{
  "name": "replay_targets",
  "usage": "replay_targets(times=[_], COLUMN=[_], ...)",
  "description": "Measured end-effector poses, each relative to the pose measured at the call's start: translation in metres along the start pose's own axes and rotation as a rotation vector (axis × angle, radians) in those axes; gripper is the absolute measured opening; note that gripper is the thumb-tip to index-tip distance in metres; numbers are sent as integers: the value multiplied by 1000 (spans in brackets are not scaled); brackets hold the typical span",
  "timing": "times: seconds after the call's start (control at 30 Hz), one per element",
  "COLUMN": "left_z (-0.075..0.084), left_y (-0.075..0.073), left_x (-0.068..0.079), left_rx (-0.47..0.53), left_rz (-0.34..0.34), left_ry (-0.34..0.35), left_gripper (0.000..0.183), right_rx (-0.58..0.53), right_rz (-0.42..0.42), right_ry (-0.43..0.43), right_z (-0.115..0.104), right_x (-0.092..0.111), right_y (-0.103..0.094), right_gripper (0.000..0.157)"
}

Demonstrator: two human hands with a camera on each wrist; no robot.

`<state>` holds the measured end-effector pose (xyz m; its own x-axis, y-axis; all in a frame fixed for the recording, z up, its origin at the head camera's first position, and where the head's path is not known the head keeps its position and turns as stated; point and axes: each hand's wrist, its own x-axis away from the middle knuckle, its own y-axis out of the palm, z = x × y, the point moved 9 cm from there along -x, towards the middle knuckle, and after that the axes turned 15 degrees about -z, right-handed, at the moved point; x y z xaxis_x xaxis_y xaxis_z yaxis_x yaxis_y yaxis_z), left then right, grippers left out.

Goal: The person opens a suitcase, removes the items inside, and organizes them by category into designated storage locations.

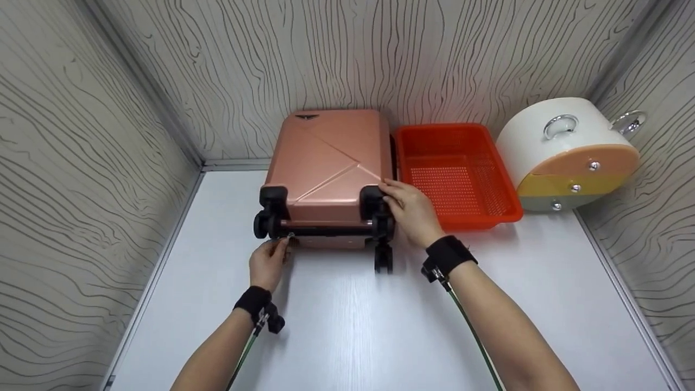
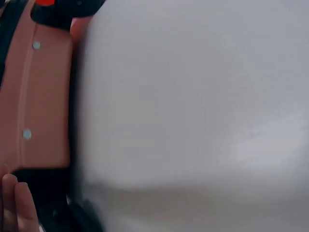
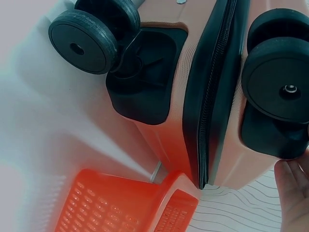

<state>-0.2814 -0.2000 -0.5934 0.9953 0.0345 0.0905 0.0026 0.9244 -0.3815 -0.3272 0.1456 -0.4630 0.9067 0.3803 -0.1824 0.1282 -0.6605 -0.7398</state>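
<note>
A pink hard-shell suitcase [image 1: 326, 157] lies flat with its black wheels towards me. My left hand [image 1: 267, 266] is at its near left corner, below a wheel. Its thumb and finger pinch a small shiny zipper pull [image 1: 291, 235] at the seam. In the left wrist view, fingers [image 2: 25, 205] show beside the corner. My right hand [image 1: 415, 214] rests its extended fingers against the near right corner, by the black wheel housing [image 1: 372, 196]. The right wrist view shows the dark zipper [image 3: 212, 77] running between the two shells, with fingertips [image 3: 286, 170] touching the upper housing.
An orange-red perforated basket [image 1: 461, 129] stands right beside the suitcase. Farther right is a white rounded drawer box [image 1: 543, 125] with coloured drawer fronts and clear handles. Patterned walls [image 1: 347, 54] enclose the white table [image 1: 347, 326] at the back and sides.
</note>
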Motion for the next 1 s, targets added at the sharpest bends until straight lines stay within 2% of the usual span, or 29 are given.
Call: replay_targets(times=[0.3, 0.5, 0.7, 1.0], left_z=[-13, -15, -15, -9], left_y=[-28, -44, -62, -79], left_x=[-4, -12, -28, -55], left_rx=[-75, -144, -207, -318], left_rz=[6, 17, 31, -49], left_ry=[-53, -50, -52, -88], left_gripper=[27, 25, 27, 34], right_rx=[18, 27, 27, -19], right_rz=[8, 16, 23, 18], right_ry=[-24, -52, -62, -53], right_z=[0, -1, 1, 4], right_x=[-1, 0, 1, 2], right_y=[-1, -1, 0, 0], right_gripper=[35, 35, 34, 35])
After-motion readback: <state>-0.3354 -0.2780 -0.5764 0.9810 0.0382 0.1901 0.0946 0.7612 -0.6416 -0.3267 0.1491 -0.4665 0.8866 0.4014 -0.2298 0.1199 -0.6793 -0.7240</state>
